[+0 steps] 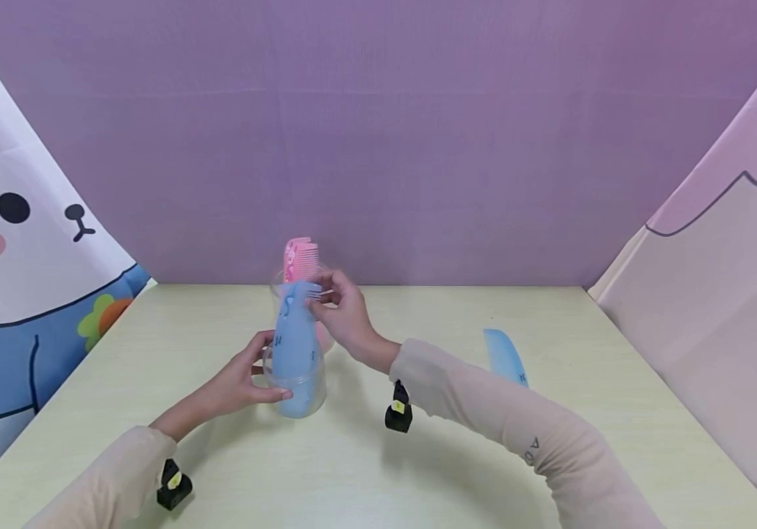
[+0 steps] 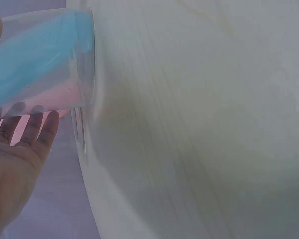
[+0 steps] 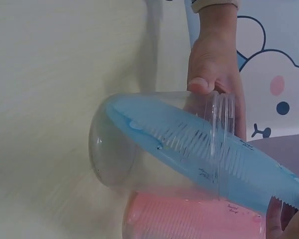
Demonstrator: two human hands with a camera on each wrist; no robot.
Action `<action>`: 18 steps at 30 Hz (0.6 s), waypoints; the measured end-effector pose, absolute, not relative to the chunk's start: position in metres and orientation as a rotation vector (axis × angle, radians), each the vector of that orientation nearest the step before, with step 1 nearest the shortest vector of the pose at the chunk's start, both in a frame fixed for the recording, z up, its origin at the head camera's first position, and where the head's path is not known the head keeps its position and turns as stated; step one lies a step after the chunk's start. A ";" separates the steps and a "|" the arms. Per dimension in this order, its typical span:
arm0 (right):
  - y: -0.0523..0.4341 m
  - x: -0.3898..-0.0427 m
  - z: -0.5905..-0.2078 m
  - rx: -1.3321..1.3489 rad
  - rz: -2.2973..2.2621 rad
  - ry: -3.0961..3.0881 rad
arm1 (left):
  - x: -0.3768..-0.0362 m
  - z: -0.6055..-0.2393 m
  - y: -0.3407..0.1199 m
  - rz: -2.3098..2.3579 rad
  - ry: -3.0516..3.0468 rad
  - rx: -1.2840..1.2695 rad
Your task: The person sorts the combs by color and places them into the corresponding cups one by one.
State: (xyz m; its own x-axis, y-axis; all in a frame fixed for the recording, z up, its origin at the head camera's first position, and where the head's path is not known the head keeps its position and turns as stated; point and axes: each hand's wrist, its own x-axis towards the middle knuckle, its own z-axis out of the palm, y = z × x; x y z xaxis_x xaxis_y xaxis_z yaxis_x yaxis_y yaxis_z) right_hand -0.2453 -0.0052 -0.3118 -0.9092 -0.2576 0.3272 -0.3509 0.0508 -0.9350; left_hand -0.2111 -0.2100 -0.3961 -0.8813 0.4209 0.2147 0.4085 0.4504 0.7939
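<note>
A blue comb (image 1: 295,334) leans inside a clear plastic cup (image 3: 107,159), its teeth showing through the wall in the right wrist view. My right hand (image 1: 347,317) pinches the comb's upper end, which sticks out above the rim. Around the cup's left side, my left hand (image 1: 241,378) holds it with the thumb in front and the fingers behind. The cup stands upright on the table. Just behind it is a second clear cup (image 1: 276,285) with a pink comb (image 1: 300,257) upright in it, partly hidden by the blue comb and my right hand.
Another blue comb (image 1: 504,354) lies on the pale table (image 1: 431,470) to the right, partly covered by my right sleeve (image 1: 478,404). A purple cloth (image 1: 418,147) hangs along the table's back edge, with printed cloths at both sides.
</note>
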 end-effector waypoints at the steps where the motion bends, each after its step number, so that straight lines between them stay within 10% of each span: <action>1: -0.006 -0.246 -0.312 0.636 2.010 -2.231 | -0.211 -0.396 -0.210 1.454 2.664 0.764; 18: -0.003 -0.244 -0.309 0.572 1.995 -2.328 | -0.210 -0.393 -0.208 1.453 2.669 0.760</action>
